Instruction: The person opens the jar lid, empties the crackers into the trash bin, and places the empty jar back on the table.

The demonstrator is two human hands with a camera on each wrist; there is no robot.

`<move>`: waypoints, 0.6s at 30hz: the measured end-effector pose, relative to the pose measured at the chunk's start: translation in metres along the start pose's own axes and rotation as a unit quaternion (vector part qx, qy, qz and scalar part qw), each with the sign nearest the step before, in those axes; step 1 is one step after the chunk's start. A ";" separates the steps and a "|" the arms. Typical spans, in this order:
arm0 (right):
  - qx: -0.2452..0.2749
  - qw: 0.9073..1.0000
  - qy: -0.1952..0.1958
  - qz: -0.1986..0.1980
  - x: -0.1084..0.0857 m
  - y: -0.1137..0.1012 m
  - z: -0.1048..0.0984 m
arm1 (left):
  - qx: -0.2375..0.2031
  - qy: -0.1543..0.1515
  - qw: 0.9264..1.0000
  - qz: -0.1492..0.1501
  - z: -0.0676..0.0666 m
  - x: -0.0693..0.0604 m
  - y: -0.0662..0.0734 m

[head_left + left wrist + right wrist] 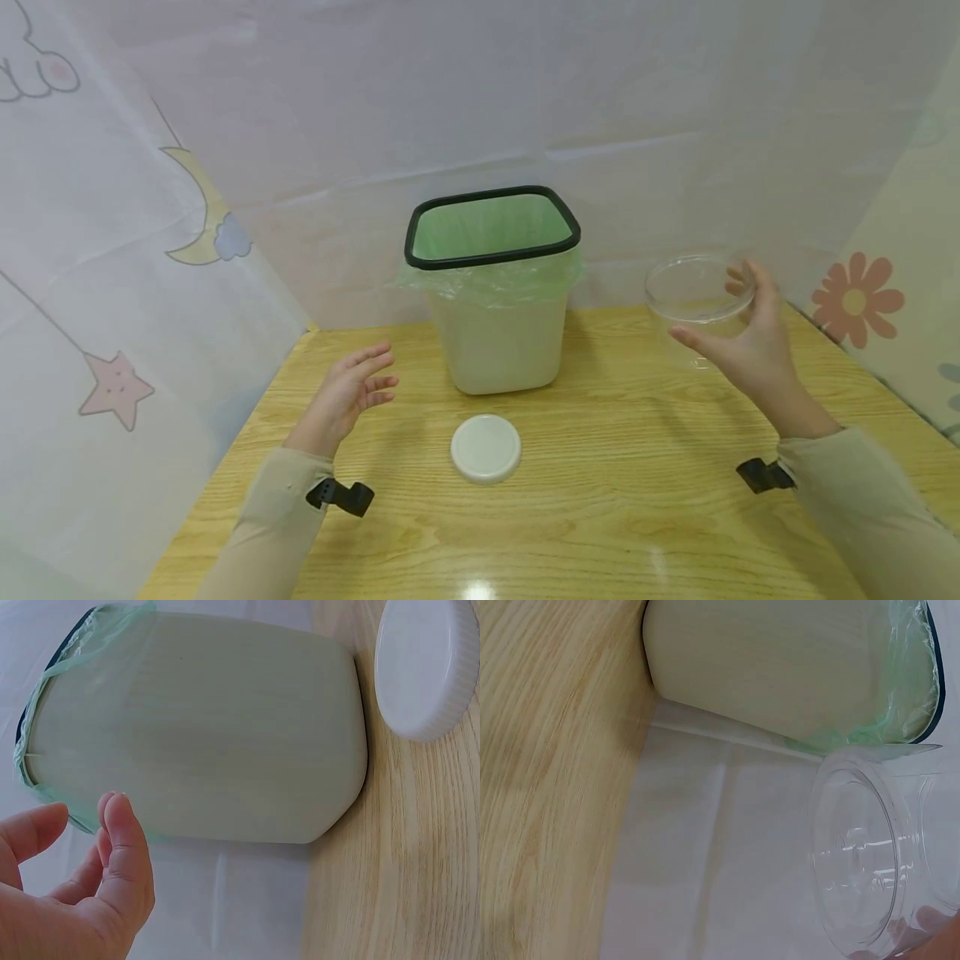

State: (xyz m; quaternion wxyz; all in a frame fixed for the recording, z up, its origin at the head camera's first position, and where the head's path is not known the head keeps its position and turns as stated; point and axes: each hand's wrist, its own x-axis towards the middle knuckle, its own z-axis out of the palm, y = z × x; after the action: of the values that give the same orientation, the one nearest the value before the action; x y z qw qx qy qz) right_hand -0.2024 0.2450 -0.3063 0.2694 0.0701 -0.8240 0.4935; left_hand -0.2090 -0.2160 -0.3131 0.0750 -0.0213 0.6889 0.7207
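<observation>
My right hand [750, 342] grips a clear, empty plastic jar [693, 312] by its side, held up over the right part of the table. In the right wrist view the jar [859, 855] shows its round base, with fingertips [934, 919] at its wall. My left hand [348, 392] hovers to the left of the bin with its fingers loosely bent and nothing in them. A white round lid [486, 448] lies flat on the table between the hands. Behind it stands a pale trash bin [502, 342] with a black rim and a green bag liner [491, 229].
The wood-grain table [585, 517] runs back to a pale cloth wall [360, 108] close behind the bin. Printed cloth with a star [117, 389] hangs at the left, and one with a flower [857, 300] at the right.
</observation>
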 end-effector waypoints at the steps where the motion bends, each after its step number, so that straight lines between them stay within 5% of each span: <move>1: 0.001 1.000 -0.003 0.001 0.000 0.001 0.000 | 0.000 0.001 1.000 0.000 0.000 0.000 -0.001; 18: 0.010 0.999 -0.029 -0.014 -0.010 0.012 0.008 | -0.001 -0.002 1.000 -0.007 0.002 -0.003 -0.008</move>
State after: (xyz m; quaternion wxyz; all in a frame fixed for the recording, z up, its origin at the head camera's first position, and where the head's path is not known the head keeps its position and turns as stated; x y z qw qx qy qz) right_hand -0.2012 0.2426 -0.3239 0.2515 0.0985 -0.8253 0.4959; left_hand -0.2045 -0.2139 -0.3205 0.0811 -0.0247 0.6882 0.7206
